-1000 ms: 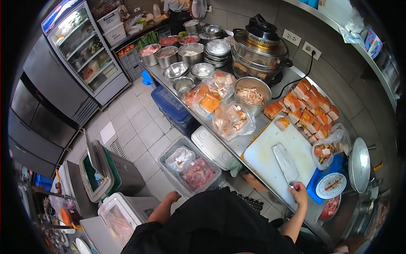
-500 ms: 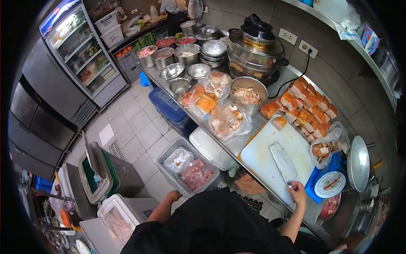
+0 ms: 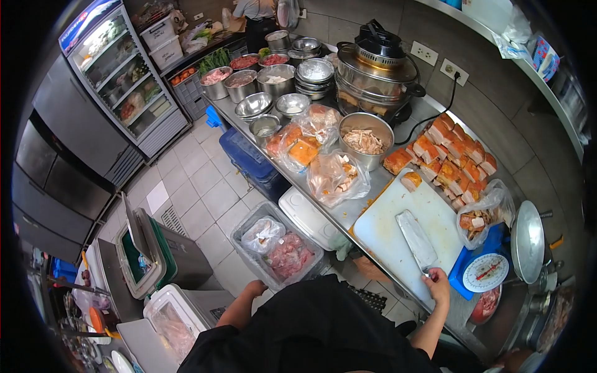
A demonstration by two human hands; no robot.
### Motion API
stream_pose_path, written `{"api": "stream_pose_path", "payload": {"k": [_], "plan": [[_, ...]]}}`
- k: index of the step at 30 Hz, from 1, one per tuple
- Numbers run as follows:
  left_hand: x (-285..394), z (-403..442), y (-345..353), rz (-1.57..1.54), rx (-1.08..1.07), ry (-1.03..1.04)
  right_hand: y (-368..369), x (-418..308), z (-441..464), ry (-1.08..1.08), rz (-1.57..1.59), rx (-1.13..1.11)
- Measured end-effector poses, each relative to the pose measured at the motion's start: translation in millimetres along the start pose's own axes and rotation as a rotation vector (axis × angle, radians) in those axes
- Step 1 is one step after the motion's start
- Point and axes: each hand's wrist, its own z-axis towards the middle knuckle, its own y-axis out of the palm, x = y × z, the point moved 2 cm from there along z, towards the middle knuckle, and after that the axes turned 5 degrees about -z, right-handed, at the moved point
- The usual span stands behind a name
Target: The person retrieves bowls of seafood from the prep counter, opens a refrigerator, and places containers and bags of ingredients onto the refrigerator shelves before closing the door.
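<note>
My right hand (image 3: 438, 285) is closed on the handle of a cleaver (image 3: 416, 239), whose broad blade lies flat on the white cutting board (image 3: 380, 216). One piece of browned pork (image 3: 411, 181) sits near the board's far corner. Beyond it are rows of cut roast pork (image 3: 457, 155) with orange-brown skin. A plastic bag of pork pieces (image 3: 476, 221) rests by the blue dial scale (image 3: 485, 271). My left hand (image 3: 254, 288) hangs low beside a grey tub (image 3: 235, 235) holding raw meat and a tied bag; its fingers are mostly hidden.
Along the steel counter stand bagged pork (image 3: 339, 177), a pot of shredded meat (image 3: 365, 142), steel bowls (image 3: 254, 105) and a glass-bowl cooker (image 3: 376, 74). Lidded bins (image 3: 152, 248) stand on the floor at left. A person (image 3: 258, 25) is at the far counter.
My hands, the cleaver and the board keep their places. The person at the far counter has shifted slightly.
</note>
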Motion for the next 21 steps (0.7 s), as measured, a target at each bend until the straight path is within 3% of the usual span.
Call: {"api": "stream_pose_path", "payload": {"k": [8,16,18,19,21], "plan": [[-11.2,-17.2,-13.4,0.011,0.041,-0.068,3.5,-26.3,-10.2,-0.098,-0.205,-0.062],[-36.5,-14.0,-48.0,0.081,-0.014,-0.034,19.9,-35.9,-16.9,-0.209,-0.277,0.252],[-49.1,1.6,-58.4,0.009,-0.080,-0.136,23.9,-43.3,-23.4,-0.140,-0.347,0.217],[-57.7,12.2,-63.6,0.011,-0.083,-0.125,27.2,-55.2,-29.0,-0.173,-0.380,0.335],[-70.6,27.4,-80.0,0.085,0.010,0.092,40.6,-81.4,-43.1,-0.201,-0.420,0.460]]}}
